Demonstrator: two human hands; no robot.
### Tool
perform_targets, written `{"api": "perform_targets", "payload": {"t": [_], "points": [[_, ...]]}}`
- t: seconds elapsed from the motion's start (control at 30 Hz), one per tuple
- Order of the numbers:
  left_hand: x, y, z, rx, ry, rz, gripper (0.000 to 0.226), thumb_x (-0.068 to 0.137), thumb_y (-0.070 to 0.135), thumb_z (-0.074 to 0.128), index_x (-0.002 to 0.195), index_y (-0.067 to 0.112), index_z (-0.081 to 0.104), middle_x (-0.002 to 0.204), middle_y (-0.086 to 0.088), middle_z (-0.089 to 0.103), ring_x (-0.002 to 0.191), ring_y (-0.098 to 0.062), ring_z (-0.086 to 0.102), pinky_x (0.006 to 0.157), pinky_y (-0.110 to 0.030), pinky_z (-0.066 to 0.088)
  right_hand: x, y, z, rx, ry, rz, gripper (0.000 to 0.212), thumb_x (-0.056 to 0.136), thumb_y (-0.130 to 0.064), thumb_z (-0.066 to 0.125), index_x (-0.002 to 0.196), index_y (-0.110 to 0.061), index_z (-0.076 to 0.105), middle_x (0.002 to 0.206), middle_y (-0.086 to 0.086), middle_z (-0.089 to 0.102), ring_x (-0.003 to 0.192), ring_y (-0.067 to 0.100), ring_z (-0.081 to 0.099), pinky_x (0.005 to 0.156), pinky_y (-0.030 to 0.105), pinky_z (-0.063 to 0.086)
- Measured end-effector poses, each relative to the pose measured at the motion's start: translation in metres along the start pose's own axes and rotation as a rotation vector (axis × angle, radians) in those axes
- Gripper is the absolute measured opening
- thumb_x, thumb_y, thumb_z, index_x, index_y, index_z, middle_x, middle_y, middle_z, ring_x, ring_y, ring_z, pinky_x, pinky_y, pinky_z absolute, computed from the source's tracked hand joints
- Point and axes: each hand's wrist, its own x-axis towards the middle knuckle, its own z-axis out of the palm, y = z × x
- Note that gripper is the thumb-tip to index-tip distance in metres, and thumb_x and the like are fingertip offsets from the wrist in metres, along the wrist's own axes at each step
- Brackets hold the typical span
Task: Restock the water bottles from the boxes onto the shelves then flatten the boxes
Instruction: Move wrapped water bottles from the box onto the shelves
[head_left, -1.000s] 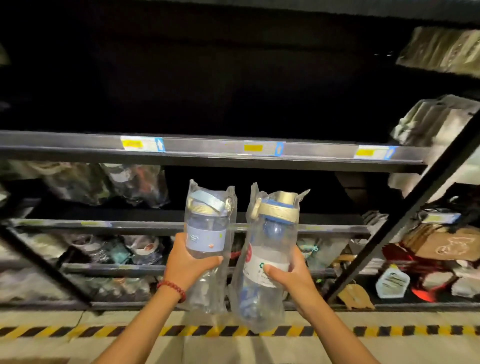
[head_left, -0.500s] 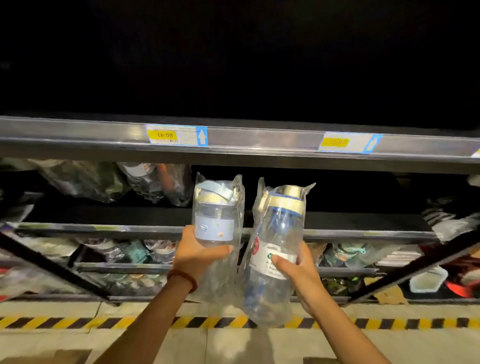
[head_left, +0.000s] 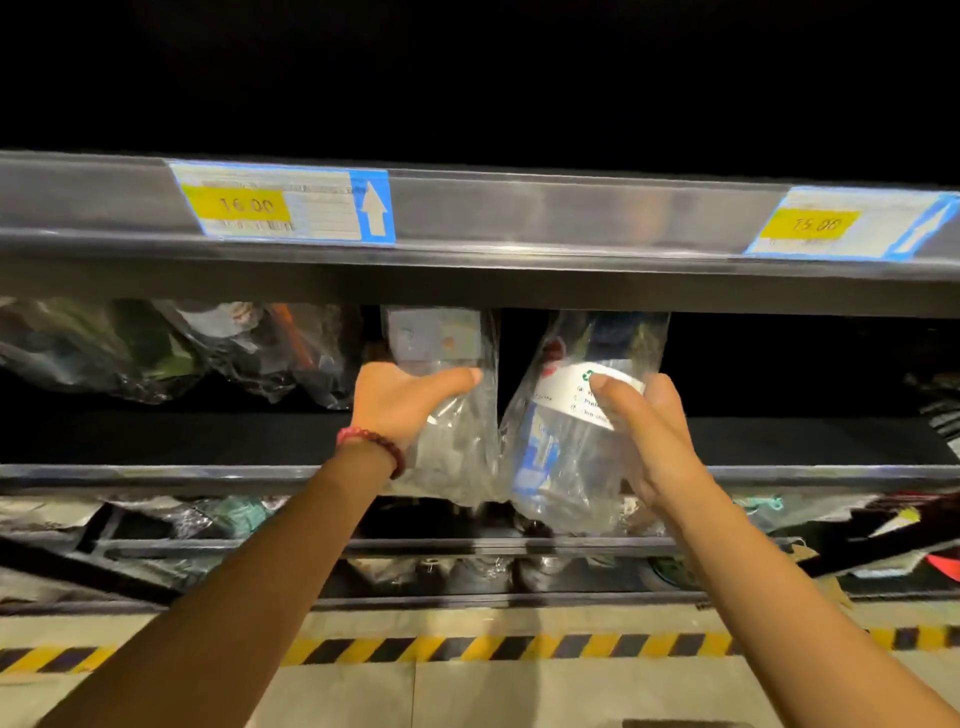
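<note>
Plastic-wrapped bottles, one (head_left: 441, 364) gripped by the left hand (head_left: 402, 402), one (head_left: 566, 431) by the right hand (head_left: 649, 436), fingers curled round each, tops hidden behind the shelf (head_left: 519, 280) above, probably for stocking.

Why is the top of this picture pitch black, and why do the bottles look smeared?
Head view: light does not reach the space above the upper shelf rail, so it shows black; glare streaks the rail. The wrapped bottles in the left hand and right hand are motion-blurred, their tops hidden behind the rail. The wide lens bends the hazard stripe.
</note>
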Motion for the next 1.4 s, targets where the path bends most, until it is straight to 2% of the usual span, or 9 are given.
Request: {"api": "perform_targets", "payload": {"t": [0.1,0.23,0.43,0.57,0.73,0.93,1.2,1.3,1.4], "points": [[0.016,0.0,0.005,-0.057,0.034,-0.072,0.025,0.073,0.013,0.079,0.092,0.013,0.063,0.069,0.012,0.059,0.059,0.007,0.054,0.051,-0.001,0.041,0.02,-0.004,-0.002,0.017,0.081,0.018,0.029,0.081,-0.021,0.067,0.092,-0.006,0.045,0.085,0.002,0.044,0.071,0.01,0.05,0.053,0.026,0.045],[0.048,-0.016,0.004,0.06,0.007,-0.049,0.036,0.073,0.03,0.08,0.098,0.015,0.059,0.114,0.004,0.059,0.107,-0.013,0.053,0.099,-0.026,0.04,0.037,-0.003,-0.002,0.088,0.189,-0.024,0.022,0.083,0.001,0.056,0.07,-0.009,0.04,0.069,0.003,0.042,0.064,0.013,0.047,0.056,0.03,0.042],[0.039,-0.014,0.014,-0.083,0.092,0.264,0.08,0.063,0.016,0.086,0.129,0.014,0.041,0.121,0.004,0.052,0.108,-0.008,0.052,0.076,0.005,0.037,0.044,0.013,0.008,0.069,0.143,-0.145,0.064,0.054,-0.024,0.074,0.108,0.003,0.052,0.087,0.005,0.062,0.081,0.014,0.066,0.067,0.025,0.052],[0.044,-0.038,0.012,-0.085,0.078,0.236,0.075,0.057,0.009,0.089,0.12,0.007,0.048,0.112,0.0,0.06,0.094,-0.004,0.059,0.074,-0.002,0.046,0.043,0.023,0.017,-0.04,0.113,-0.175,0.041,0.058,-0.012,0.078,0.092,-0.01,0.055,0.087,0.001,0.063,0.078,0.009,0.064,0.07,0.024,0.053],[0.041,-0.053,0.012,-0.092,0.014,0.208,0.085,0.045,0.036,0.09,0.116,0.0,0.06,0.112,-0.004,0.067,0.103,-0.008,0.064,0.085,-0.014,0.051,0.039,0.036,0.022,-0.186,0.034,-0.244,0.066,0.064,-0.015,0.086,0.114,-0.014,0.044,0.111,0.003,0.06,0.105,0.018,0.063,0.088,0.032,0.054],[0.026,-0.054,0.009,-0.131,-0.069,0.347,0.057,0.055,0.008,0.088,0.103,0.021,0.059,0.102,0.002,0.067,0.097,-0.003,0.066,0.082,-0.017,0.051,0.028,0.038,0.029,-0.339,-0.016,-0.295,0.095,0.053,-0.045,0.081,0.129,-0.015,0.034,0.129,0.004,0.049,0.119,0.016,0.053,0.098,0.044,0.049],[0.019,-0.062,-0.005,0.165,-0.079,0.312,0.103,0.039,0.045,0.092,0.122,0.017,0.036,0.125,-0.001,0.05,0.117,-0.011,0.049,0.099,-0.021,0.041,0.02,0.057,0.019,-0.447,-0.069,-0.331,0.077,0.071,-0.02,0.081,0.129,-0.019,0.029,0.123,-0.014,0.048,0.115,-0.006,0.05,0.094,0.017,0.045],[0.013,-0.071,-0.007,0.218,-0.017,0.336,0.087,0.05,0.026,0.091,0.118,0.013,0.04,0.117,0.004,0.049,0.11,-0.01,0.048,0.094,-0.023,0.043,0.016,0.068,0.016,-0.559,-0.067,-0.374,0.074,0.07,-0.022,0.083,0.123,-0.025,0.031,0.128,-0.003,0.05,0.119,0.01,0.052,0.098,0.026,0.047],[0.015,-0.076,-0.005,0.242,0.015,0.344,0.069,0.054,0.022,0.09,0.102,0.018,0.041,0.107,0.003,0.052,0.1,-0.012,0.052,0.085,-0.026,0.049,0.015,0.071,0.018,-0.631,-0.021,-0.396,0.073,0.069,-0.024,0.083,0.123,-0.027,0.033,0.124,-0.006,0.053,0.112,0.007,0.052,0.087,0.004,0.041]]}}
